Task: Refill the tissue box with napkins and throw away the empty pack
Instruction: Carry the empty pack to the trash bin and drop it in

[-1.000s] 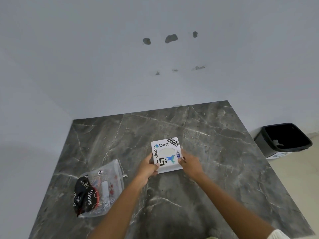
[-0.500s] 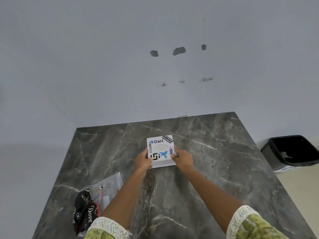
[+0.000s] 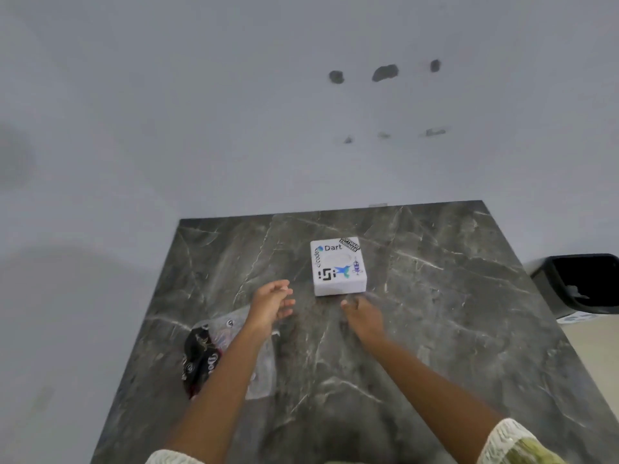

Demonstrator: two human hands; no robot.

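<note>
A white square tissue box (image 3: 338, 266) covered in stickers rests flat on the dark marble table (image 3: 435, 313), towards its far middle. My left hand (image 3: 272, 301) hovers to the box's lower left, fingers apart and holding nothing. Just below the box's near edge is my right hand (image 3: 363, 318), empty, close to the box without gripping it. The crumpled clear plastic pack (image 3: 217, 349) with black printing lies on the table at the left, partly hidden under my left forearm.
A black waste bin (image 3: 579, 283) stands on the floor past the table's right edge. A plain grey wall rises behind the table's far edge. The table's left edge runs close to the plastic pack.
Both hands have let go of the tissue box and drawn back towards me. The box now rests farther back on the table.
</note>
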